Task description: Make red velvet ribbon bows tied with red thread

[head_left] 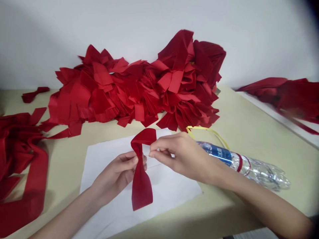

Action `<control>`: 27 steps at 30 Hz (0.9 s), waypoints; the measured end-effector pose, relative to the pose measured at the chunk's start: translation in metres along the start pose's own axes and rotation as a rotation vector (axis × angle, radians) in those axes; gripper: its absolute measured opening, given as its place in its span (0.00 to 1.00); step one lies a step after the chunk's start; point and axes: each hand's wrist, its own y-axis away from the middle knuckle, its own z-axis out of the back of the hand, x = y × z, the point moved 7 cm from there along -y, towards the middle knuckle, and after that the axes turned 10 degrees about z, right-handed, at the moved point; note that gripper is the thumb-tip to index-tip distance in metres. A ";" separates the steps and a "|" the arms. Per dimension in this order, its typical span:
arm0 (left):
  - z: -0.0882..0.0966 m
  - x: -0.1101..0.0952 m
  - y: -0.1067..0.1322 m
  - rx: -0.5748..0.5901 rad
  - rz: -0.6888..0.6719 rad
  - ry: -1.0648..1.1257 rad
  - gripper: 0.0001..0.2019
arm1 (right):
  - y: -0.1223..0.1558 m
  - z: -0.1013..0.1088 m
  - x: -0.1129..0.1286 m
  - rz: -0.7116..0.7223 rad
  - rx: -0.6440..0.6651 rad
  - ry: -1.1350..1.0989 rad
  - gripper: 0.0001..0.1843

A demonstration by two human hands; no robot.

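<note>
The red ribbon bow (141, 181) is held just above a white paper sheet (104, 159) that lies on the beige worktop (249, 132), near its front edge. The bow's long axis runs from the person outward, close to upright in the picture. Its rounded loop points away toward the wall, and its flat lower half hangs toward the person with the cut end lowest. The ribbon narrows to a gathered waist between the two halves.

The left hand (117, 174) grips that waist, its fingers closed on the ribbon with the thumb across the front. The right hand (181, 156) comes in from the other side. Its fingers (152, 154) are pinched narrow, thumb against forefinger, just beside the waist. Whatever they hold is too thin to make out.

Behind the sheet, a big pile of red bows (139, 89) lies against the wall. Long red ribbon lengths (22, 159) spread over the left of the worktop. A clear plastic bottle (249, 166) with a blue label lies on its side beyond the right wrist, and a yellow strip (206, 129) curls near its top.
</note>
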 end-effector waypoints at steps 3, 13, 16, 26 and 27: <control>0.002 -0.001 0.001 -0.010 -0.022 0.056 0.05 | 0.002 0.004 0.004 -0.027 -0.053 0.052 0.11; -0.017 0.007 0.007 0.274 0.053 0.013 0.07 | -0.005 -0.041 -0.026 -0.143 0.064 -0.820 0.10; -0.021 0.029 0.010 0.258 0.306 -0.226 0.07 | -0.005 -0.052 -0.018 -0.075 0.209 -0.942 0.10; 0.004 0.004 0.002 -0.180 0.148 -0.215 0.03 | 0.000 -0.015 0.015 0.054 0.169 -0.047 0.11; 0.005 0.002 0.002 -0.174 0.137 -0.158 0.03 | 0.000 -0.012 0.013 0.037 0.142 -0.053 0.11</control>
